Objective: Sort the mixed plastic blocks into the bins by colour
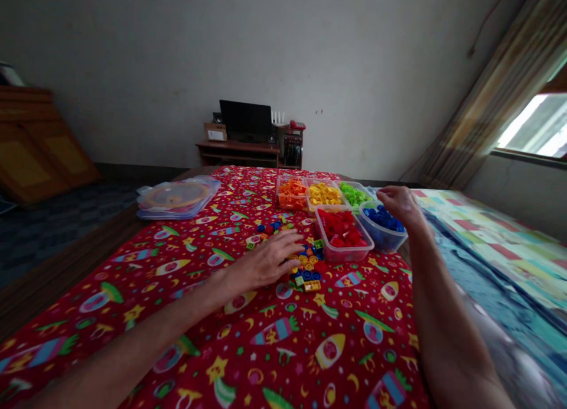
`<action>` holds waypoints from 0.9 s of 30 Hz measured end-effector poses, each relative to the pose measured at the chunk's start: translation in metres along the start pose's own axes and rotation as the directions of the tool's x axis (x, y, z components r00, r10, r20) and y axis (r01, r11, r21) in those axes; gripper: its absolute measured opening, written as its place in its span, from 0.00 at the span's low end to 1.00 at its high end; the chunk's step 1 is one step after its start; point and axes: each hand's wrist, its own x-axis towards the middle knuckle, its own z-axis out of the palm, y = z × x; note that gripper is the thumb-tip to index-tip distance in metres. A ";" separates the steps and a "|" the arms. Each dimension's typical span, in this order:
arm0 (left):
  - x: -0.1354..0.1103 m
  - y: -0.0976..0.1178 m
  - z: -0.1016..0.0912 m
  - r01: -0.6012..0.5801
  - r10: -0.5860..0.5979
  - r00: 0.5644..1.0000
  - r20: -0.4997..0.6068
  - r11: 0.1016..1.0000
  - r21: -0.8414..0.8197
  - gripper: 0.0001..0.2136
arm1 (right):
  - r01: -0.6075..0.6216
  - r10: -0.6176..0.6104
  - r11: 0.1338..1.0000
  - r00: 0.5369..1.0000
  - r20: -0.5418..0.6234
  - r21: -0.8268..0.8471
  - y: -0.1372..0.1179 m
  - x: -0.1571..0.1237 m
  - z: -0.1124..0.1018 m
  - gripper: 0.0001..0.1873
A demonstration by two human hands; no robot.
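Note:
My left hand point(268, 260) lies on the red patterned cloth point(248, 338), fingers stretched toward a small heap of mixed coloured plastic pieces point(306, 272) and touching its edge. My right hand point(398, 203) hovers over the round tub of blue pieces point(383, 227), fingers curled downward; whether it holds a piece is hidden. Beside that tub stands a clear box of red pieces point(342, 233). Behind them are boxes of orange pieces point(292, 194), yellow pieces point(323, 194) and green pieces point(355, 194).
A stack of clear lids point(177, 197) lies at the cloth's far left. A patchwork blanket point(496, 243) runs along the right. A low wooden stand with a dark monitor point(245, 120) is at the back wall, a wooden cabinet point(39, 143) far left.

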 end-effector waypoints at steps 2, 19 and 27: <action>0.001 0.020 0.002 -0.116 0.118 0.986 0.117 0.993 -0.027 0.17 | 0.009 -0.012 0.999 0.996 -0.091 -0.038 -0.002 -0.002 -0.005 0.14; -0.019 -0.051 0.021 0.089 -0.087 0.993 -0.074 0.996 0.028 0.14 | 0.487 -0.523 0.852 0.790 0.319 0.192 -0.102 -0.060 0.032 0.11; -0.017 -0.079 -0.015 0.284 -0.284 0.947 -0.151 0.958 -0.020 0.16 | 0.574 -0.573 0.781 0.501 0.649 0.247 -0.124 -0.099 0.051 0.08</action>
